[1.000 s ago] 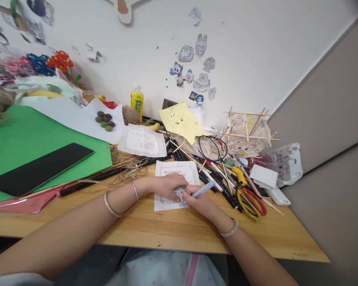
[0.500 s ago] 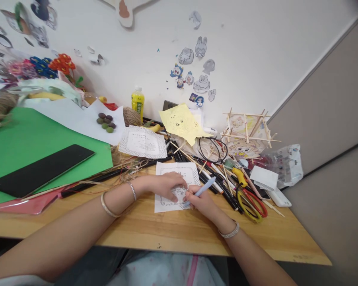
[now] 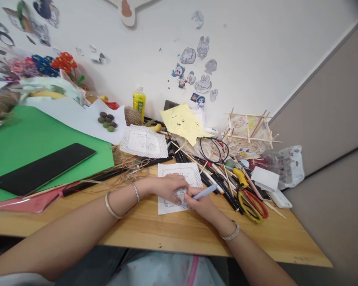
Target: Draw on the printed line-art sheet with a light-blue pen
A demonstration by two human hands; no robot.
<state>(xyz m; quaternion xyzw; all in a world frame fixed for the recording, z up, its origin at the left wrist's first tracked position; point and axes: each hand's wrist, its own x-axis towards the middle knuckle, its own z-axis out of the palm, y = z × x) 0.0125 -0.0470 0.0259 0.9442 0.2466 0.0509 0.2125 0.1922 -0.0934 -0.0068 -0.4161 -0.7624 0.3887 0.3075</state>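
A small white paper (image 3: 166, 170) with line drawings and a patterned border lies on the wooden table (image 3: 131, 228). Resting on it is my left hand (image 3: 170, 187), its fingers spread and slightly bent over the sheet. My right hand (image 3: 199, 202) grips a light-blue pen (image 3: 205, 192), tilted to the right, its tip low on the paper beside my left fingers. Part of the drawing is hidden under both hands. Just behind lies a second paper (image 3: 144, 141) with a cross-hatched border.
To the right are scattered black markers (image 3: 229, 196), scissors (image 3: 250, 208) with yellow and red handles, and a stick frame (image 3: 247, 135). A black tablet-like slab (image 3: 43, 169) lies on green card (image 3: 6, 139) at left. A yellow bottle (image 3: 139, 103) stands by the wall.
The paper has shifted slightly to the right and turned a little under my left hand. The pen now leans lower, and my right hand stays close to the same spot.
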